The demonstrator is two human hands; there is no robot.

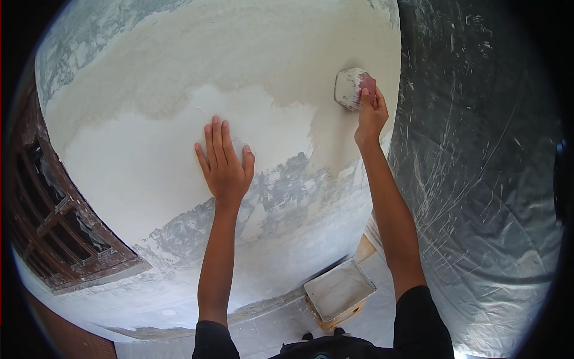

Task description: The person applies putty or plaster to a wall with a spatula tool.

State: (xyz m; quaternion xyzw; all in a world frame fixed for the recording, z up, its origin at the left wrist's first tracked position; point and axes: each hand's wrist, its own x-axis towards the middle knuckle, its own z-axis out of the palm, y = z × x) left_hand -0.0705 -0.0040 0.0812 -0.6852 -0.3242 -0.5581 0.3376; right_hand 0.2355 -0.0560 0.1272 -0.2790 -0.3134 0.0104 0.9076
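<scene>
No text, number or sign is legible. At the bottom centre of the frame, a small pale greenish mark [323, 356] on the black cloth shirt [356, 350] is cut off and unreadable.

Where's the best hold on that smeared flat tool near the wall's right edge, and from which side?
Probably by the reddish end of the flat tool, coming from the lower right: that end looks mostly bare, while the broad part to its left is smeared pale. The right hand grips it there, thumb on the visible face, leaving the left edge uncovered.

flr [269, 332] holds yellowish stand [332, 323] w/ tray [314, 304] atop.
</scene>
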